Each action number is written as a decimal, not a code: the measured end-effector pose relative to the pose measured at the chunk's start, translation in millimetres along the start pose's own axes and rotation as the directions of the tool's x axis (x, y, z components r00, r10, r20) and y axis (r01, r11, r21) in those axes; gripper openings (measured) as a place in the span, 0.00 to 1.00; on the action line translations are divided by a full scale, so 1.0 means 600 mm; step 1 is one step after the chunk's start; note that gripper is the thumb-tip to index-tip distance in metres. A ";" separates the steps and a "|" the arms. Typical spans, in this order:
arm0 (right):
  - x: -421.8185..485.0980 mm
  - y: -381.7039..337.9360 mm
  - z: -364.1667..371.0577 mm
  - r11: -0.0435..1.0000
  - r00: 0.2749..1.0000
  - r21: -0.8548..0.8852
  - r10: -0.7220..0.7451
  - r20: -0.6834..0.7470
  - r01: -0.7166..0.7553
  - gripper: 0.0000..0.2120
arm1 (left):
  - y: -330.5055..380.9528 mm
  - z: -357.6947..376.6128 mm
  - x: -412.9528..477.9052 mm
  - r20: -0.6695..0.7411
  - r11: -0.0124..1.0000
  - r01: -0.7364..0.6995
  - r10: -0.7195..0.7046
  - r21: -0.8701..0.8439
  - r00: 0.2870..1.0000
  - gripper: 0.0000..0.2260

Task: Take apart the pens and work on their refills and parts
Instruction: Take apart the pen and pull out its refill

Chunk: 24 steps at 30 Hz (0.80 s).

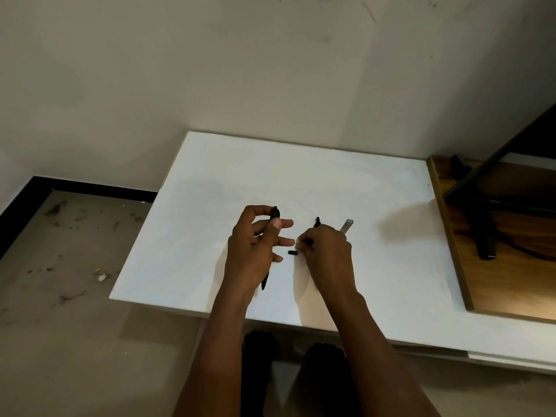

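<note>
My left hand [255, 251] holds a black pen [274, 214] between thumb and index finger; its top end sticks out above the fingers and its tip shows below the palm. My right hand [326, 254] hovers low over the white table [376, 266] with its fingers curled. A second black pen [317, 221] and a clear pen part [346, 225] poke out from behind it. Whether the right fingers grip either one is hidden. A small black pen piece [292, 252] lies on the table between my hands.
A wooden board [517, 281] with a black metal stand [484, 230] borders the table's right side. The wall runs along the table's far edge. Dusty floor [60, 281] lies to the left. My knees show below the front edge.
</note>
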State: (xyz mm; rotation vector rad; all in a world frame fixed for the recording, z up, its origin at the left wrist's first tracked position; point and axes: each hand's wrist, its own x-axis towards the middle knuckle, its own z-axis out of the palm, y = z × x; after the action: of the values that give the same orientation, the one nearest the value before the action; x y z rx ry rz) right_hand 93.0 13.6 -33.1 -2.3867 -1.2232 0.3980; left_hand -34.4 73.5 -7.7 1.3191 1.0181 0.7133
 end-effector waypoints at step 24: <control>-0.002 -0.004 -0.053 0.617 0.999 0.787 0.033 -0.043 0.014 0.07 | -0.005 0.014 0.006 -0.019 0.975 -0.011 0.016 0.222 1.000 0.07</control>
State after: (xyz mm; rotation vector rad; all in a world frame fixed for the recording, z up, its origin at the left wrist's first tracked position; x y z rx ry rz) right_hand 104.7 6.3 -4.6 -1.6031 -0.7554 0.7019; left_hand -25.5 72.4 -11.9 1.5151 1.1322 0.6378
